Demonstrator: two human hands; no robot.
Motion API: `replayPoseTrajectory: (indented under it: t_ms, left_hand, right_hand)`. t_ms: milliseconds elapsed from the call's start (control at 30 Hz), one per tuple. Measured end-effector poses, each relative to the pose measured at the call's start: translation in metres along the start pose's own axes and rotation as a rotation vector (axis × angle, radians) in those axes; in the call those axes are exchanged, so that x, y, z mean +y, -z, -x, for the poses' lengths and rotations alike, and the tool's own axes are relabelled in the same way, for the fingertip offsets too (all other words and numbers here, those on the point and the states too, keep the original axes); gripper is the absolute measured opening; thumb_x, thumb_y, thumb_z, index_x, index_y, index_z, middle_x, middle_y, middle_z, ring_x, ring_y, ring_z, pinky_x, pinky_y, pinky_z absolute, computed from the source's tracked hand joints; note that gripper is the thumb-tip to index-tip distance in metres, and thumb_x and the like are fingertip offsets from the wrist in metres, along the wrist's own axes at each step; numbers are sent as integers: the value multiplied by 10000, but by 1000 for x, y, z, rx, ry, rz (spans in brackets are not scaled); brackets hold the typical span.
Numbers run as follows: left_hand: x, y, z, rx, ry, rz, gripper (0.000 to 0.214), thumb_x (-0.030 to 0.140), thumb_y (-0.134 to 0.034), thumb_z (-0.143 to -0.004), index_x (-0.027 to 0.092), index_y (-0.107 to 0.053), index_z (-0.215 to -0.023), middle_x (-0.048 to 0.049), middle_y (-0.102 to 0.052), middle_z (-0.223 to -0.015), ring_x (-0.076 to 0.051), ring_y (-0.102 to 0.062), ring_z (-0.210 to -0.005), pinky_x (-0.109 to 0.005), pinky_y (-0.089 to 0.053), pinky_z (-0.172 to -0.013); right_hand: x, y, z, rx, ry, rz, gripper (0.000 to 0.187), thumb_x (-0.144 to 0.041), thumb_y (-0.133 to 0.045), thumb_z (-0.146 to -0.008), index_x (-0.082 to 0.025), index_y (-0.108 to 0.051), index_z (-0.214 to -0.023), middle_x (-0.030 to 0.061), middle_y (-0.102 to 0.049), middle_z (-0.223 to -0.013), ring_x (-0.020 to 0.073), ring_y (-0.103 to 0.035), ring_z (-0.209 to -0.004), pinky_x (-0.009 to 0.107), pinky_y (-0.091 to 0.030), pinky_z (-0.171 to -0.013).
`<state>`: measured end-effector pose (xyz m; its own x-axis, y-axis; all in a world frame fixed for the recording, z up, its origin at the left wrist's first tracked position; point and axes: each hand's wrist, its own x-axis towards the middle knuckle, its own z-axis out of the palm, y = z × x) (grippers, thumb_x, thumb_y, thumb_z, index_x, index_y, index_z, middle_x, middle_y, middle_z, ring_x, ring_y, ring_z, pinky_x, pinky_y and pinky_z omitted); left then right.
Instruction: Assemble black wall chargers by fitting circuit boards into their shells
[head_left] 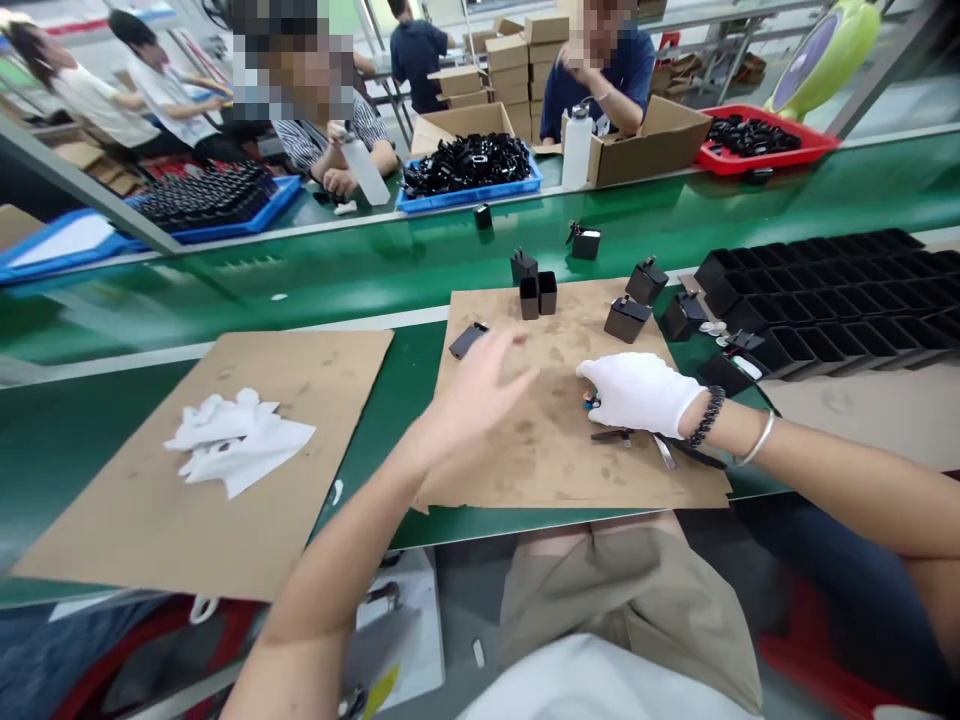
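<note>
My left hand (484, 390), bare and a little blurred, hovers above the cardboard sheet (517, 470) with its fingers apart. Just beyond it lies a flat dark plastic piece (469, 340). My right hand (641, 393) wears a white glove, its fingers closed on a small electronic part (591, 400) with blue and copper colours, mostly hidden. Below that hand are a thin dark tool (611, 437) and a shiny metal strip (664, 452). Black charger housings (628, 318) stand farther back; two open-topped ones (547, 293) are side by side, and some others show plug prongs.
Rows of open black housings (847, 300) fill the right side. White gloves (240, 435) lie on another cardboard sheet (247, 545) at left. Beyond the green bench (360, 270) are a blue tray (469, 198) of black parts, a red tray (795, 155), and co-workers.
</note>
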<state>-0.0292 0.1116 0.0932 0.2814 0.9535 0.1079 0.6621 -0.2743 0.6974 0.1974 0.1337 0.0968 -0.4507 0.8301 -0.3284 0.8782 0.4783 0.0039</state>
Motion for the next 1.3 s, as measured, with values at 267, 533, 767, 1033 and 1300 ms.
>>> replayPoseTrajectory:
  t_ms: [267,533,767,1033,1300]
  left_hand:
    - [-48,-24,-151,50,45,-9,980,65,-812,-659,54,-364,-1531,-264,-427,-1605,-377,-439,-1508,-458,-387,-1234]
    - [-29,-16,-110,192,-88,-25,571,182,-851,-688,125,-615,-1205,-133,-629,-1331,-302,-588,-1265,-447,-445,-1155]
    - [0,-35,34,227,-68,47,547,266,-895,-719,202,-636,-1197,-93,-667,-1244,-286,-644,-1195,-399,-527,-1017]
    - [-14,-91,105,251,226,342,1080,374,-951,-667,284,-357,-1565,-146,-545,-1492,-319,-590,-1304,-446,-502,-1068]
    - [-13,-94,85,142,210,409,581,293,-841,-775,221,-622,-1308,-122,-670,-1374,-278,-661,-1202,-390,-544,-983]
  right_hand:
    - [-2,10,36,-5,421,-12,762,-7,-571,-802,-392,-613,-1458,7,-644,-1480,308,-633,-1325,437,-500,-1089]
    - [-20,6,33,131,6,-72,443,-386,-542,-966,-284,-663,-1380,116,-762,-1233,346,-731,-1105,385,-548,-803]
    - [-9,3,-7,74,72,-301,314,-269,-615,-887,-197,-790,-1138,153,-782,-1134,351,-723,-1118,447,-547,-941]
    - [28,-22,18,87,222,-1554,513,-459,-742,-845,-149,-707,-1252,132,-765,-1161,240,-744,-1073,410,-620,-975]
    - [2,-57,59,437,52,-1681,300,-343,-865,-769,-235,-808,-1043,36,-805,-937,233,-763,-887,416,-640,-904]
